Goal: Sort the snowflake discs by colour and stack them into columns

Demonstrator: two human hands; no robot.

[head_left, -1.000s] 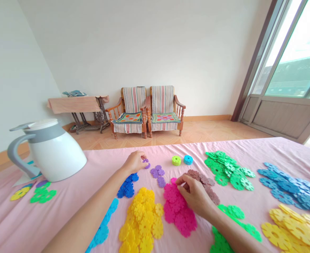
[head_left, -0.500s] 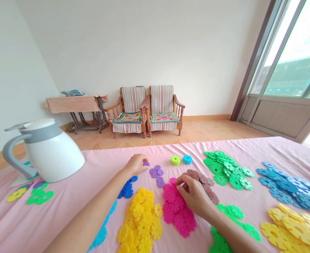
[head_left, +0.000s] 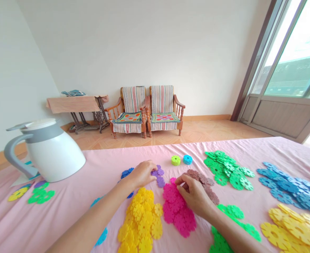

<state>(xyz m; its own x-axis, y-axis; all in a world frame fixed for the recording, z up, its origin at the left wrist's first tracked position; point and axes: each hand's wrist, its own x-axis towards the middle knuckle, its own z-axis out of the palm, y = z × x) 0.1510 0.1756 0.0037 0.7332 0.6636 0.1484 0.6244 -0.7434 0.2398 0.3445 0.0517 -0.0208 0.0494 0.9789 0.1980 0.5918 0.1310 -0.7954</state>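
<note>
My left hand (head_left: 143, 173) is closed, its thumb and fingertips pinched at the left edge of the small group of purple snowflake discs (head_left: 160, 181). A purple disc shows between the fingertips, partly covered by them. My right hand (head_left: 193, 193) curls over the upper right side of the pink snowflake disc pile (head_left: 179, 214), with thumb and forefinger together at a pink disc there. Brown discs (head_left: 201, 177) lie just behind that hand. Nearer me, between the forearms, is a heap of yellow discs (head_left: 141, 221). Dark blue discs (head_left: 127, 172) are partly hidden by my left forearm.
A white jug (head_left: 57, 154) stands at the left, with a few green discs (head_left: 41, 196) before it. Lime (head_left: 175, 160) and light blue stacks (head_left: 188, 160) stand towards the back. Green (head_left: 223, 168), blue (head_left: 289, 186) and yellow piles (head_left: 292, 228) spread along the right.
My left hand has moved right and nearer to me, from beyond the purple group onto its left edge. More dark blue discs now show behind it. My right hand has stayed put.
</note>
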